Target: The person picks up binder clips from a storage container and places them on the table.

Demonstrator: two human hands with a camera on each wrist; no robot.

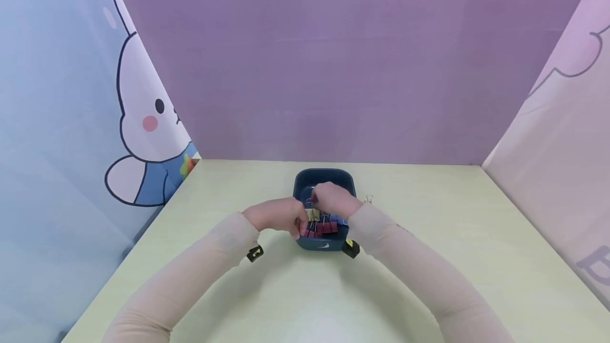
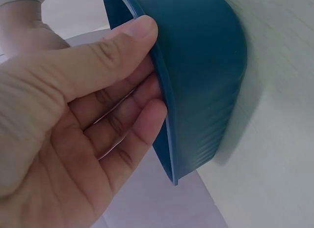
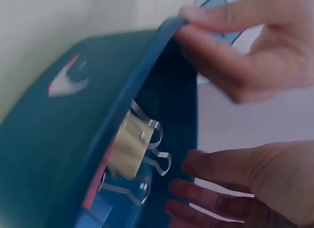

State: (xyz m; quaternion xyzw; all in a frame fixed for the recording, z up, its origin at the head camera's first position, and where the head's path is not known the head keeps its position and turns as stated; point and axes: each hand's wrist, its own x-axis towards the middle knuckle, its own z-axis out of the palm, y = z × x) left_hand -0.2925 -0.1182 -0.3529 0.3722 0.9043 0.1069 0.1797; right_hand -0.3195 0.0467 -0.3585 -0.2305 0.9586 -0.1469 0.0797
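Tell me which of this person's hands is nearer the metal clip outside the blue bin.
Right. The right hand reaches over the bin, just left of the metal clip; the left hand pinches the bin's rim, farther left.

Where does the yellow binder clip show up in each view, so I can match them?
Head: yellow binder clip below centre, inside the blue bin.
Left wrist: not in it.
Right wrist: the yellow binder clip is left of and below centre.
Shared landmark: the blue bin, in all three views.
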